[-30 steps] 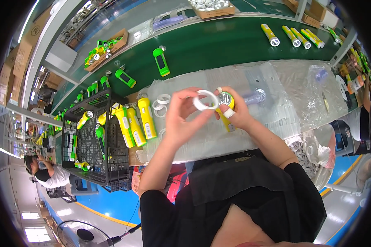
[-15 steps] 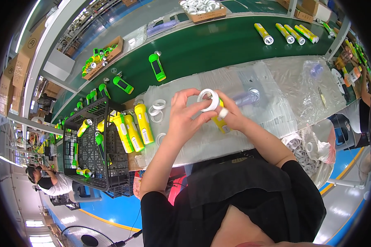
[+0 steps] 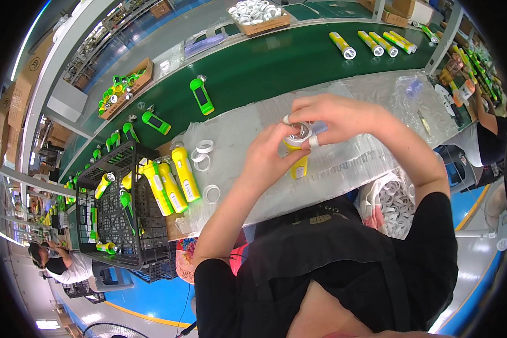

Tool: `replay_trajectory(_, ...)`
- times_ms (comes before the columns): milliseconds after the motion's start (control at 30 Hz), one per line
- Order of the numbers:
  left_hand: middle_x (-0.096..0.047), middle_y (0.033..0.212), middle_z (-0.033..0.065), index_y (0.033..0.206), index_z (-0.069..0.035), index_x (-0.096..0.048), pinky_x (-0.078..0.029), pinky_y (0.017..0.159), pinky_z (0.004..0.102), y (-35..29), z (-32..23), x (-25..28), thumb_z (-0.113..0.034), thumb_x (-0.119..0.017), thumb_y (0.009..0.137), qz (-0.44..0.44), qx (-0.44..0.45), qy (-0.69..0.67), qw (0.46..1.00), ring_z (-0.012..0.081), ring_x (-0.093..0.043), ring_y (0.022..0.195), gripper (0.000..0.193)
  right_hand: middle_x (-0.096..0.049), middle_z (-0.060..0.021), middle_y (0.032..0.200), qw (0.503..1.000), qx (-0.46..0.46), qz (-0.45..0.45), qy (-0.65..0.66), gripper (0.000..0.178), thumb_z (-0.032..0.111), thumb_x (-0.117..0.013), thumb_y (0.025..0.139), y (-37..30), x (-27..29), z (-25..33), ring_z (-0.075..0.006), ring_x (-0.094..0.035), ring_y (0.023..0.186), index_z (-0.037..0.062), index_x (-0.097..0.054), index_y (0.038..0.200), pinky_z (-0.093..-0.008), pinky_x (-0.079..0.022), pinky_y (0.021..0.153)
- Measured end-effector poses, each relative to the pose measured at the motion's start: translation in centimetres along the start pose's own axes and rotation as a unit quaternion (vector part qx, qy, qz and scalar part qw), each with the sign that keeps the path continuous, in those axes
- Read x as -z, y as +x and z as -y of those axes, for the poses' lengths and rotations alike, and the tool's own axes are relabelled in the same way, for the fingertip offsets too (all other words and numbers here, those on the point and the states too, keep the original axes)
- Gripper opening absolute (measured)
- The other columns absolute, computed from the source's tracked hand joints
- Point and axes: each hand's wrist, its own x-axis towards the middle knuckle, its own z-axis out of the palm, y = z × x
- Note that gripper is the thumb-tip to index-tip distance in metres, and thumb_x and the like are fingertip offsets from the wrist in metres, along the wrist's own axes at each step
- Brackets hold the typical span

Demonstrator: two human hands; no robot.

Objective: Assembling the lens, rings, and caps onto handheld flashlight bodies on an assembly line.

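A yellow flashlight (image 3: 299,167) stands lens up in front of me, with a white ring (image 3: 305,137) around its clear head. My left hand (image 3: 269,151) is closed on the ring's left side, thumb low and fingers at the rim. From the right, my right hand (image 3: 335,119) pinches the same ring; white covers show on its fingers. How far down the ring sits is hidden by my fingers. Left of my hands, several loose white rings (image 3: 205,146) lie on the plastic-covered table (image 3: 239,200). Several yellow flashlights (image 3: 185,174) lie beside them.
A black crate (image 3: 135,260) with flashlights stands at the left. Beyond the table runs a green belt (image 3: 265,73) carrying green lamps (image 3: 201,97) and yellow flashlights (image 3: 342,45). A bag of white rings (image 3: 399,209) hangs near my right elbow. Co-workers sit at both sides.
My right hand has risen from the flashlight's body to its head. The white ring, earlier tilted in my left hand, is now around the flashlight head. The whole view has shifted slightly.
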Motion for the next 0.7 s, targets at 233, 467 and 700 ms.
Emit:
replay_trajectory(233, -0.067, 0.098, 0.0093, 0.099, -0.007, -0.058, -0.053, 0.076, 0.0352, -0.3, 0.3, -1.1, -0.011, -0.082, 0.072, -0.032, 0.008, -0.032, 0.999, 0.0273, -0.066, 0.092, 0.037, -0.057, -0.0101, 0.088, 0.991, -0.058, 0.121, -0.020, 0.031, 0.019, -0.077, 0.071, 1.5, 0.7, 0.9, -0.0300, -0.058, 0.075, 0.0035, -0.056, 0.088, -0.0390, -0.046, 0.063)
replay_trajectory(467, -0.067, 0.098, 0.0089, 0.098, -0.006, -0.059, -0.052, 0.072, 0.0349, 0.2, 0.6, -1.5, -0.011, -0.083, 0.071, -0.036, 0.013, -0.031, 0.999, 0.0262, -0.066, 0.089, 0.037, -0.059, -0.0138, 0.078, 0.947, -0.290, 0.021, -0.137, 0.050, 0.044, -0.077, 0.071, 1.4, -1.2, 2.6, -0.0347, -0.060, 0.073, 0.0023, -0.057, 0.090, -0.0423, -0.047, 0.063)
replay_trajectory(700, -0.064, 0.086, 0.0054, 0.097, -0.012, -0.061, -0.050, 0.068, 0.0388, 0.3, 0.5, -2.4, -0.014, -0.082, 0.070, -0.083, -0.026, -0.009, 0.996, 0.0267, -0.063, 0.081, 0.034, -0.061, -0.0152, 0.087, 0.960, -0.252, 0.016, -0.124, 0.045, 0.039, -0.075, 0.076, 0.6, -1.3, 2.0, -0.0336, -0.061, 0.080, 0.0010, -0.055, 0.092, -0.0418, -0.048, 0.069)
